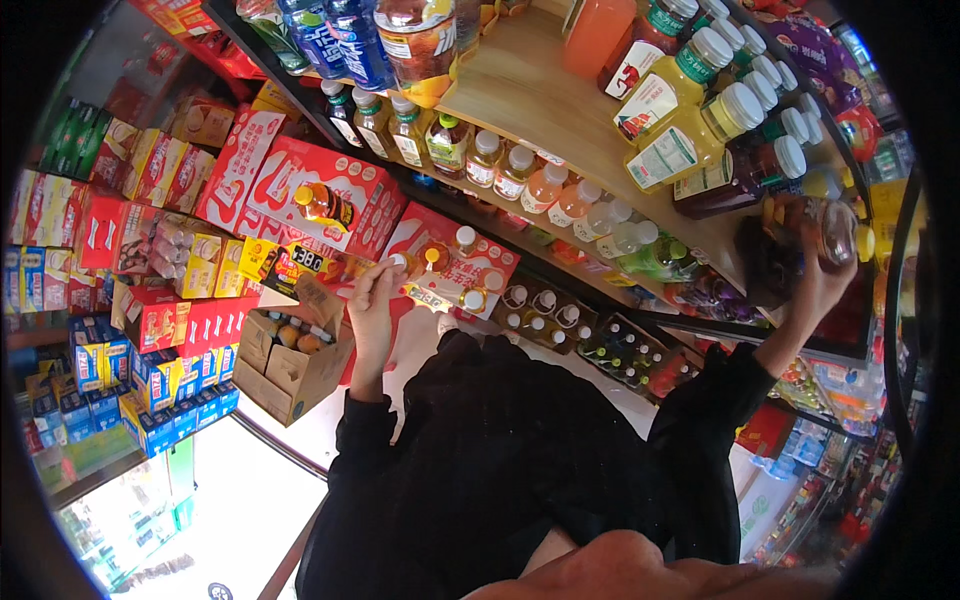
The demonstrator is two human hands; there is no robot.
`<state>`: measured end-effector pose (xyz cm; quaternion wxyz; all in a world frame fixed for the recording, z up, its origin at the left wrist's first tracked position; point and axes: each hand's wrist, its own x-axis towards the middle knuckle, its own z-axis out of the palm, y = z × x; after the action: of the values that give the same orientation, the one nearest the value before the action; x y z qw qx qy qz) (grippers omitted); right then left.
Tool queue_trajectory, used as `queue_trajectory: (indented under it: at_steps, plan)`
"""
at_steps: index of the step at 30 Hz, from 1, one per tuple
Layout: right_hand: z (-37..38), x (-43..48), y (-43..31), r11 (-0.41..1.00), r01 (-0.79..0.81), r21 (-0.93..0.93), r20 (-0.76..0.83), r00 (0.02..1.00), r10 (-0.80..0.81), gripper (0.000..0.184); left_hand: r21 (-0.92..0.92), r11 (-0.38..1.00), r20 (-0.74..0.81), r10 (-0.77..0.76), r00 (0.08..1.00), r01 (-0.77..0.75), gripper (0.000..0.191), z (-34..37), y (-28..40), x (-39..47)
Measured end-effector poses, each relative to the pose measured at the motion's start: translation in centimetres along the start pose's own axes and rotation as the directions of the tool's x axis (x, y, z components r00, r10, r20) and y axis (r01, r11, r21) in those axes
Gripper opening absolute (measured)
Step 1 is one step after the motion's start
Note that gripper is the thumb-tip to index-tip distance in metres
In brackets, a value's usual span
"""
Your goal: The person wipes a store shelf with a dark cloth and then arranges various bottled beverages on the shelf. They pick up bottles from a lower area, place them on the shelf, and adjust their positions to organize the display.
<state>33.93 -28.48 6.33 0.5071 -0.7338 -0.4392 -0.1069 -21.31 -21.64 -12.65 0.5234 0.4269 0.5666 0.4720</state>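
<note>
At the right end of the upper shelf, my right hand [821, 274] is wrapped around a clear plastic bottle [836, 229] of dark drink. Part of that bottle is hidden by the fingers and shadow. My left hand [371, 296] reaches over red cartons on the left, its fingertips at the cap of a white-capped bottle [403, 262]. Beside it on a red carton [420, 229] stand a yellow-capped bottle [433, 259] of orange-brown drink and several white-capped bottles. Another yellow-capped bottle [326, 208] lies on a red and white carton [360, 176].
Juice and tea bottles [660, 157] crowd the wooden upper shelf [517, 97]; a row of bottles [517, 172] fills the tier below. An open cardboard box [289, 367] holds several bottles, near stacked drink cartons [180, 322]. Crates of bottles [544, 319] sit low ahead.
</note>
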Motion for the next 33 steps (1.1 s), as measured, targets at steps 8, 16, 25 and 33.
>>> queue_trajectory:
  at_steps: [8,16,25,33]
  plan:
    - [-1.1,-7.5,-10.8,0.944,0.071,0.324,-0.004,0.997,-0.074,0.076,-0.109,0.994,0.076,-0.001,0.997,0.010,0.023,-5.2,-3.6,2.5]
    - [14.7,-8.7,-19.9,0.819,-0.106,0.564,0.409,0.897,-0.166,0.076,-0.100,0.995,0.134,-0.002,0.991,0.016,0.023,-7.5,-3.1,3.2]
    - [32.2,-1.9,-17.8,0.793,-0.021,0.609,0.342,0.909,-0.239,0.072,-0.100,0.995,-0.042,-0.029,0.999,0.025,0.024,-14.4,-8.6,2.1]
    - [32.7,-1.9,-21.3,0.915,0.362,-0.178,0.201,0.924,-0.326,0.082,-0.122,0.989,-0.157,-0.107,0.982,0.088,0.023,-16.3,-10.8,0.0]
